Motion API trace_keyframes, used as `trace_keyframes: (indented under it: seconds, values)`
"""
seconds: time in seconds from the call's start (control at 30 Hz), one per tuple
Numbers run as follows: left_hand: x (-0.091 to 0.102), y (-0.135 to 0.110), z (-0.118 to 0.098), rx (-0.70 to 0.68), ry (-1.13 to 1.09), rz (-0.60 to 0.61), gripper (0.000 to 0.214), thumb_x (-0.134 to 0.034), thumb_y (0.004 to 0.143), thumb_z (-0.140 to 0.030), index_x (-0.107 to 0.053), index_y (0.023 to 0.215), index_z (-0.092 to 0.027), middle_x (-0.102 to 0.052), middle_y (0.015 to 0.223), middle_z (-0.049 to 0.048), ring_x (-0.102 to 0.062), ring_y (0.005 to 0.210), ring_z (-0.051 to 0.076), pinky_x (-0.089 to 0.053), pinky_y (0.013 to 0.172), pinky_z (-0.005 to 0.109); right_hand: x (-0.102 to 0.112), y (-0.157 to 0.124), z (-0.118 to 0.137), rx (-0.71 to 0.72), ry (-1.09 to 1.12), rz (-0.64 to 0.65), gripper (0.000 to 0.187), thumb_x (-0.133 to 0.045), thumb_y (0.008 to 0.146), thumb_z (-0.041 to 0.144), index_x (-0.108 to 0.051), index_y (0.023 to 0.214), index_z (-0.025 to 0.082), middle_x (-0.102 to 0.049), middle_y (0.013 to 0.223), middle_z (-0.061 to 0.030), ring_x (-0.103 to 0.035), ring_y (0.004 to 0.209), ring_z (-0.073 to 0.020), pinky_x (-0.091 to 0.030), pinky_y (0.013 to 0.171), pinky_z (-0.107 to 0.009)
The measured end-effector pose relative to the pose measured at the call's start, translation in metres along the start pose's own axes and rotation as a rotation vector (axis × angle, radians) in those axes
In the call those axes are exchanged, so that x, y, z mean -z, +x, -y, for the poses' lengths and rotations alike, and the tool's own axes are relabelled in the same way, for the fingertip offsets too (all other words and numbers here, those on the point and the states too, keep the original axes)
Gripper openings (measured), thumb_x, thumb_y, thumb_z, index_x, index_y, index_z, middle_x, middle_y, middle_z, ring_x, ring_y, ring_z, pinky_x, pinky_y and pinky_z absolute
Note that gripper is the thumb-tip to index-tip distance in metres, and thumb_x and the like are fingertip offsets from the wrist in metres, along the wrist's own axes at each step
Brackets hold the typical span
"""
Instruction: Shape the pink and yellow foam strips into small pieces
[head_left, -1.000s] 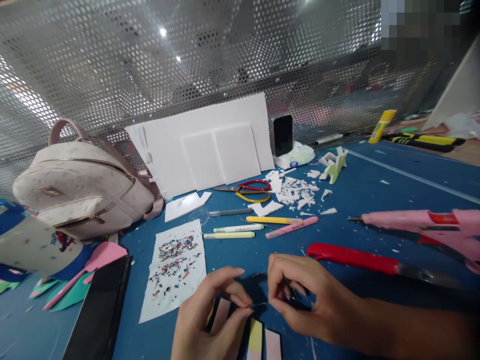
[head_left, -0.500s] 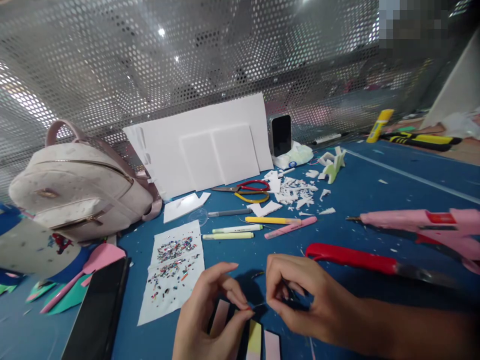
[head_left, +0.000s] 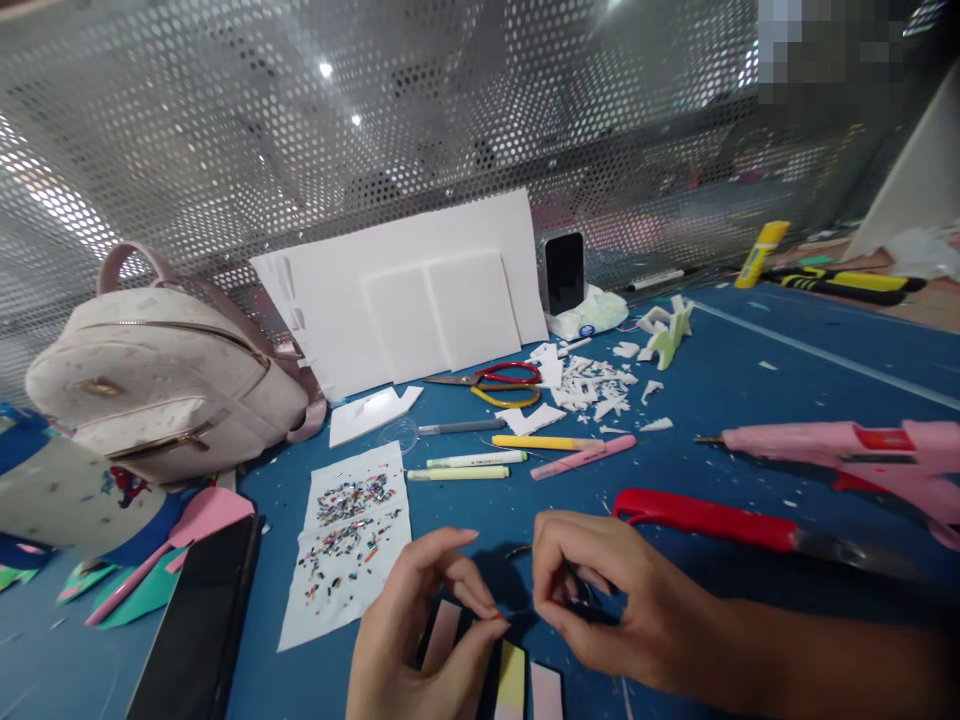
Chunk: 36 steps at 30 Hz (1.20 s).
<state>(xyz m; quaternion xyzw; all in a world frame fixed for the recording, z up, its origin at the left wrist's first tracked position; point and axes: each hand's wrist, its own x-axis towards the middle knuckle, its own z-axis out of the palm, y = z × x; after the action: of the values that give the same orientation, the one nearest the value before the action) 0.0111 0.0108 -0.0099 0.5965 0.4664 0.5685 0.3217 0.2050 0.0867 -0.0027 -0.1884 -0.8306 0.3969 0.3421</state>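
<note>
Thin strand [head_left: 518, 612] runs crosswise, nearly level, between both hands [head_left: 399, 630] [head_left: 651, 598].

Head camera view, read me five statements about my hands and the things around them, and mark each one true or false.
1. The left hand pinches a tiny reddish piece between thumb and finger. True, though the piece is too small to identify.
2. The small coloured bits are in a bowl. False: the coloured bits lie on a white sheet.
3. The red-handled tool lies between the pink glue gun and the right hand. True.
4. The right hand holds the scissors. False: the scissors lie on the blue table.
5. The backpack stands right of the white boards. False: it is to their left.
</note>
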Motion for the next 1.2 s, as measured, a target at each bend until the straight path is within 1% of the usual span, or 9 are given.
trace_keyframes:
  seconds: [0.3,0.5,0.63,0.77,0.9,1.07,1.2]
  values:
    - [0.0000,-0.0002,0.0007,-0.016,-0.011,-0.017,0.040,-0.067,0.086,-0.008,-0.058,0.121,-0.025,-0.064,0.078,-0.0008,-0.064,0.072,0.012,-0.052,0.070,0.019,-0.0023,-0.0003,-0.0029,0.006,-0.006,-0.003,0.016,-0.058,0.079,0.003,-0.055,0.082,0.018,-0.056,0.076,0.0016,-0.051,0.067,-0.0099,-0.037,0.059,-0.021]
    - [0.0014,-0.0005,0.0014,-0.006,-0.001,-0.003,0.043,-0.065,0.086,-0.005,-0.056,0.122,-0.027,-0.064,0.079,-0.0018,-0.064,0.073,0.011,-0.052,0.072,0.018,-0.0018,-0.0009,-0.0025,-0.004,-0.016,0.004,0.016,-0.058,0.079,0.003,-0.055,0.082,0.018,-0.056,0.076,0.0017,-0.052,0.067,-0.0100,-0.037,0.060,-0.021]
    - [0.0031,0.0000,0.0012,-0.058,0.053,0.016,0.043,-0.066,0.085,-0.005,-0.056,0.122,-0.024,-0.066,0.079,-0.0006,-0.065,0.072,0.013,-0.053,0.071,0.021,-0.0013,-0.0016,-0.0018,0.001,-0.026,0.007,0.015,-0.058,0.079,0.003,-0.055,0.082,0.018,-0.056,0.076,0.0016,-0.051,0.067,-0.0100,-0.037,0.060,-0.022]
    - [0.0036,-0.0018,0.0009,-0.111,0.137,0.044,0.045,-0.068,0.085,-0.006,-0.056,0.123,-0.025,-0.069,0.080,-0.0009,-0.066,0.072,0.013,-0.054,0.073,0.021,-0.0019,-0.0020,-0.0031,0.018,-0.037,0.015,0.015,-0.058,0.079,0.004,-0.055,0.083,0.018,-0.056,0.076,0.0015,-0.051,0.067,-0.0102,-0.036,0.059,-0.022]
    - [0.0014,-0.0045,0.0005,-0.138,0.186,0.064,0.041,-0.068,0.087,-0.013,-0.055,0.124,-0.025,-0.070,0.076,-0.0011,-0.068,0.070,0.013,-0.056,0.074,0.022,-0.0030,-0.0031,-0.0037,0.040,-0.074,0.058,0.014,-0.060,0.080,0.006,-0.055,0.085,0.018,-0.057,0.077,0.0007,-0.051,0.068,-0.0111,-0.036,0.061,-0.023]
    - [-0.0007,-0.0054,0.0020,-0.161,0.192,0.114,0.039,-0.068,0.090,-0.022,-0.054,0.125,-0.028,-0.072,0.075,-0.0030,-0.069,0.066,0.010,-0.053,0.073,0.017,-0.0035,-0.0032,-0.0020,0.073,-0.129,0.107,0.016,-0.061,0.080,0.006,-0.054,0.084,0.019,-0.058,0.076,0.0017,-0.052,0.072,-0.0114,-0.035,0.063,-0.023]
    - [-0.0003,-0.0058,0.0050,-0.190,0.229,0.102,0.032,-0.067,0.091,-0.029,-0.057,0.122,-0.027,-0.074,0.075,-0.0020,-0.069,0.063,0.011,-0.054,0.072,0.019,-0.0024,-0.0032,-0.0007,0.076,-0.137,0.118,0.016,-0.061,0.080,0.006,-0.055,0.085,0.019,-0.059,0.077,0.0020,-0.053,0.073,-0.0113,-0.035,0.064,-0.023]
